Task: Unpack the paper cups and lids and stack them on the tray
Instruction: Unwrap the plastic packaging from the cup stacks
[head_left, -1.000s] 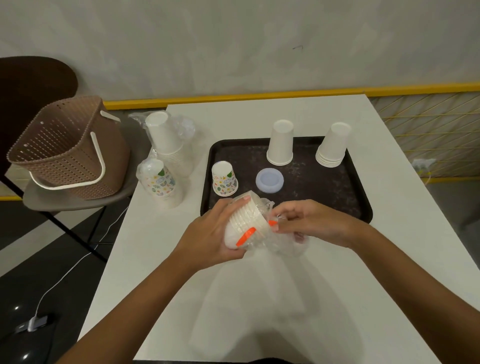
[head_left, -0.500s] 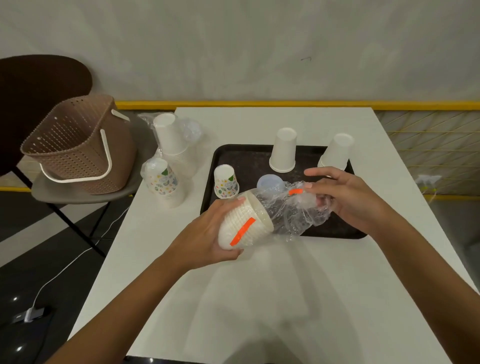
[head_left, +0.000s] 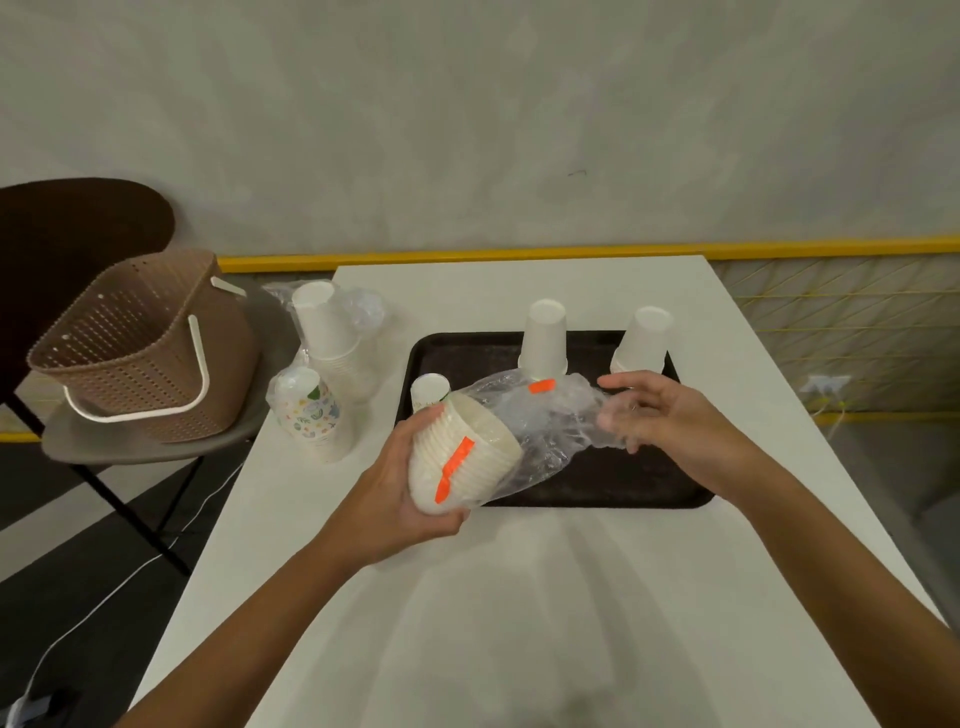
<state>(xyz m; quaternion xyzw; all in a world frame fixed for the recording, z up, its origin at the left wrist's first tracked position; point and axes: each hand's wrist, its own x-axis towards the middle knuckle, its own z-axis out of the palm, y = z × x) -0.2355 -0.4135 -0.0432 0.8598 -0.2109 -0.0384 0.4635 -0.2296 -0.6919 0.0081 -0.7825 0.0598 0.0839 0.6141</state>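
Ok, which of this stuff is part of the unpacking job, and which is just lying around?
Part of the job:
- left hand gripping the bagged stack of lids
- right hand at the plastic bag
- black tray with white cups and a printed cup
- wrapped cup packs left of the tray

Just lying about:
- brown basket on the chair
- floor cable

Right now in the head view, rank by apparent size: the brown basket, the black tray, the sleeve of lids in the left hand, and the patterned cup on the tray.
1. black tray
2. brown basket
3. sleeve of lids, though it is nearest the camera, which enlarges it
4. patterned cup, partly hidden behind the sleeve
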